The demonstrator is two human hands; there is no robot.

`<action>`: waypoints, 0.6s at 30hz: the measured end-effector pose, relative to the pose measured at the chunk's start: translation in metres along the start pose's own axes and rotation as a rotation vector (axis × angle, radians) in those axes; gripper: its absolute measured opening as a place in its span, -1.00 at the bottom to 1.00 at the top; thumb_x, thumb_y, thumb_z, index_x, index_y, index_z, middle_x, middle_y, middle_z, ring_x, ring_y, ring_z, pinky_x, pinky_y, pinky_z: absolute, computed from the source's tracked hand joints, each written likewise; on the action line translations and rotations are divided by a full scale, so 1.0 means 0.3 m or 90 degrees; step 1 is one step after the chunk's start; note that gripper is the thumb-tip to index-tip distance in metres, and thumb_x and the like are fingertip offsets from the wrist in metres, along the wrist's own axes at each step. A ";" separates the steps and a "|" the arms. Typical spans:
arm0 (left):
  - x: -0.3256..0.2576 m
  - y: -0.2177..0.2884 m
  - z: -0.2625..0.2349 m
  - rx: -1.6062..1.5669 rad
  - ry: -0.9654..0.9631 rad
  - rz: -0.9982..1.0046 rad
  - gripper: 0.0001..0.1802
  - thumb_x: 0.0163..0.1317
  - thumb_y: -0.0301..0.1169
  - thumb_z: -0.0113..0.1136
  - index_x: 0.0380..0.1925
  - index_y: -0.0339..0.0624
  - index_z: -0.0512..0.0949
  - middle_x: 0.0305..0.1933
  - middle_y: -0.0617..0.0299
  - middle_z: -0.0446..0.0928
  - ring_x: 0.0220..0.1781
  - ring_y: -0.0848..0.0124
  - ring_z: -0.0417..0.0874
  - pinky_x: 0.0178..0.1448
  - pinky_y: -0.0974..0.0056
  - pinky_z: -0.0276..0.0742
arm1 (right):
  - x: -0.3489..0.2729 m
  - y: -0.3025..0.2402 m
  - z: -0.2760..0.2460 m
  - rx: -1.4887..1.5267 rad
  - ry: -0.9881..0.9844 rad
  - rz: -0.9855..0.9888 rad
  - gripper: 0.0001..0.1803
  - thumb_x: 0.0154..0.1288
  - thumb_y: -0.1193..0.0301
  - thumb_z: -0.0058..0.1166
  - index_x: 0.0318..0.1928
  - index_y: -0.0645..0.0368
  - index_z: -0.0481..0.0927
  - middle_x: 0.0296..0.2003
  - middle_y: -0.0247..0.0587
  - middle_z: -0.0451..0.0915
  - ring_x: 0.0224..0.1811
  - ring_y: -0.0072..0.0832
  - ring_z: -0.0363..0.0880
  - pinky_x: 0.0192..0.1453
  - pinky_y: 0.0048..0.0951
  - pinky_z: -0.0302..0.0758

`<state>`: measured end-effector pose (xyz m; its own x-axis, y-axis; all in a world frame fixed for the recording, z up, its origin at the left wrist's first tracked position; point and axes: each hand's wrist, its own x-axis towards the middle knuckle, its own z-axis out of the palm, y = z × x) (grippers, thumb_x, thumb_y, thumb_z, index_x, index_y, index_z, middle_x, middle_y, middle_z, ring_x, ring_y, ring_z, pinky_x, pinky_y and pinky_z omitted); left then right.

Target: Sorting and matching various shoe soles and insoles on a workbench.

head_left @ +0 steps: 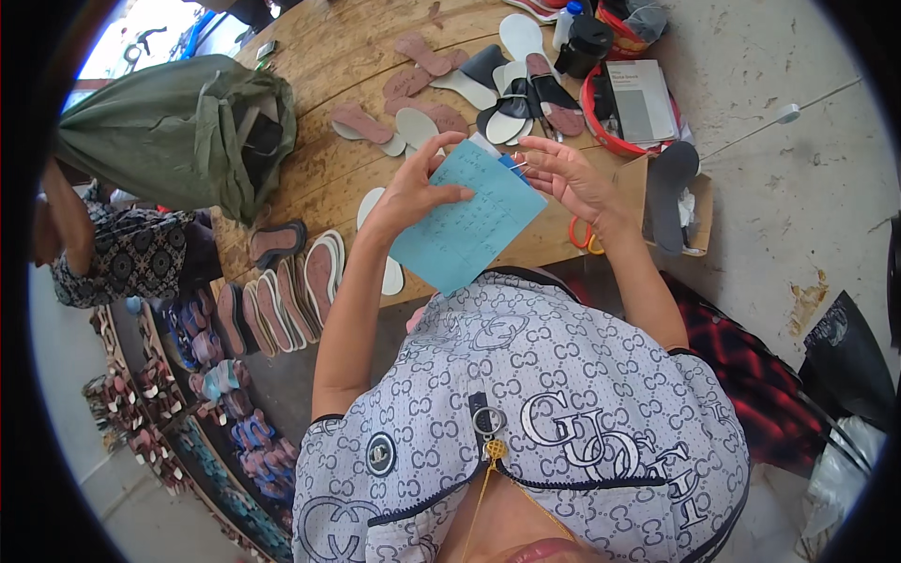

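Note:
A light blue sheet of paper (pixel 469 220) with handwriting on it is held over the near edge of the wooden table. My left hand (pixel 413 192) grips its left side, thumb on top of the sheet. At the upper right edge is a small blue clip (pixel 511 166) with a thin silver wire part. My right hand (pixel 577 183) has its thumb and fingertips closed around that clip. A white slip (pixel 484 144) peeks out behind the sheet's top edge. Just right of the paper, orange-handled scissors (pixel 584 235) lie partly under my right wrist.
Insoles (pixel 357 124) and sandal parts (pixel 511 98) spread across the wooden table (pixel 319 56). A dark bottle (pixel 584 45) and red basket (pixel 601 122) stand far right. A green sack (pixel 169 136) sits left, near another person (pixel 122 239). Shoe racks (pixel 188 441) fill the lower left.

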<state>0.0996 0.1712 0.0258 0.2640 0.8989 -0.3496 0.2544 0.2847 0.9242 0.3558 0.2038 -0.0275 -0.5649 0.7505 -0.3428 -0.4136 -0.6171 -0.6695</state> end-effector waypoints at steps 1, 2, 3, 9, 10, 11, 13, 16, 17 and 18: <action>-0.003 -0.005 -0.003 -0.004 -0.003 -0.004 -0.21 -0.04 -0.53 0.41 0.26 -0.15 0.31 -0.13 0.16 0.59 -0.10 0.44 0.59 0.00 0.32 0.51 | 0.001 0.004 -0.004 0.000 -0.010 0.024 -0.54 0.28 0.29 0.22 0.09 0.29 0.45 -0.07 -0.17 0.60 -0.09 -0.54 0.61 0.02 -0.55 0.56; -0.006 -0.010 -0.004 -0.009 -0.006 -0.008 -0.18 -0.03 -0.53 0.42 0.29 -0.21 0.28 -0.08 0.17 0.59 -0.07 0.45 0.59 0.03 0.32 0.51 | 0.001 0.005 -0.004 0.001 -0.020 0.048 -0.56 0.27 0.29 0.24 0.05 0.27 0.48 -0.11 -0.18 0.61 -0.10 -0.54 0.61 -0.01 -0.56 0.57; -0.006 -0.012 -0.003 -0.012 -0.012 -0.012 -0.15 -0.02 -0.53 0.42 0.31 -0.27 0.25 -0.04 0.17 0.58 -0.05 0.45 0.59 0.06 0.32 0.51 | 0.001 0.006 -0.007 0.002 -0.029 0.069 -0.59 0.26 0.28 0.25 0.01 0.25 0.50 -0.14 -0.19 0.62 -0.12 -0.54 0.62 -0.03 -0.56 0.58; -0.012 -0.034 0.004 -0.018 -0.034 -0.026 -0.19 -0.04 -0.51 0.43 0.27 -0.31 0.31 0.00 0.19 0.56 -0.02 0.47 0.58 0.08 0.35 0.49 | 0.014 0.066 -0.033 0.000 -0.024 0.121 -0.62 0.27 0.28 0.24 -0.01 0.22 0.51 -0.16 -0.24 0.61 -0.15 -0.56 0.61 -0.02 -0.58 0.56; -0.011 -0.036 0.002 0.007 -0.046 -0.030 -0.24 -0.02 -0.50 0.42 0.24 -0.31 0.35 -0.01 0.20 0.57 -0.03 0.47 0.58 0.08 0.36 0.50 | 0.010 0.066 -0.030 -0.006 -0.020 0.100 -0.61 0.27 0.27 0.25 0.00 0.22 0.50 -0.15 -0.25 0.60 -0.14 -0.56 0.60 0.00 -0.57 0.55; -0.008 -0.038 -0.003 0.031 -0.057 -0.033 -0.29 -0.01 -0.49 0.41 0.21 -0.31 0.39 -0.02 0.20 0.58 -0.04 0.48 0.58 0.07 0.36 0.50 | 0.004 0.062 -0.026 -0.012 -0.017 0.079 -0.59 0.26 0.27 0.25 0.01 0.23 0.49 -0.15 -0.25 0.60 -0.12 -0.56 0.59 0.02 -0.56 0.54; -0.002 -0.044 -0.002 0.065 -0.076 -0.054 -0.37 -0.02 -0.47 0.40 0.12 -0.31 0.46 -0.08 0.20 0.60 -0.09 0.47 0.60 0.03 0.35 0.51 | -0.005 0.051 -0.018 -0.057 -0.012 0.045 -0.56 0.27 0.28 0.24 0.06 0.24 0.46 -0.11 -0.23 0.59 -0.08 -0.57 0.58 0.07 -0.53 0.51; 0.004 -0.043 -0.003 0.093 -0.092 -0.094 -0.48 -0.05 -0.46 0.39 -0.01 -0.32 0.55 -0.20 0.20 0.64 -0.19 0.45 0.64 -0.04 0.33 0.54 | -0.004 0.022 -0.002 -0.145 -0.031 0.010 -0.54 0.31 0.30 0.19 0.12 0.25 0.43 -0.06 -0.18 0.59 -0.01 -0.57 0.56 0.16 -0.49 0.47; 0.005 -0.048 -0.004 0.098 -0.097 -0.100 -0.52 -0.04 -0.46 0.38 -0.04 -0.32 0.57 -0.22 0.21 0.65 -0.20 0.45 0.64 -0.04 0.33 0.54 | -0.003 0.014 0.002 -0.154 -0.048 0.001 -0.55 0.31 0.31 0.19 0.11 0.26 0.43 -0.06 -0.18 0.59 -0.01 -0.57 0.56 0.17 -0.48 0.46; 0.007 -0.047 -0.003 0.103 -0.103 -0.105 -0.55 -0.02 -0.46 0.37 -0.07 -0.32 0.58 -0.24 0.22 0.66 -0.22 0.45 0.65 -0.05 0.33 0.55 | -0.002 0.008 0.004 -0.163 -0.064 -0.008 -0.55 0.31 0.31 0.19 0.11 0.26 0.43 -0.07 -0.19 0.59 -0.01 -0.56 0.56 0.18 -0.47 0.44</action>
<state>0.0958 0.1694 0.0123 0.3486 0.7760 -0.5256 0.4480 0.3547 0.8207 0.3544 0.2015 -0.0282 -0.6339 0.7229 -0.2750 -0.2340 -0.5182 -0.8227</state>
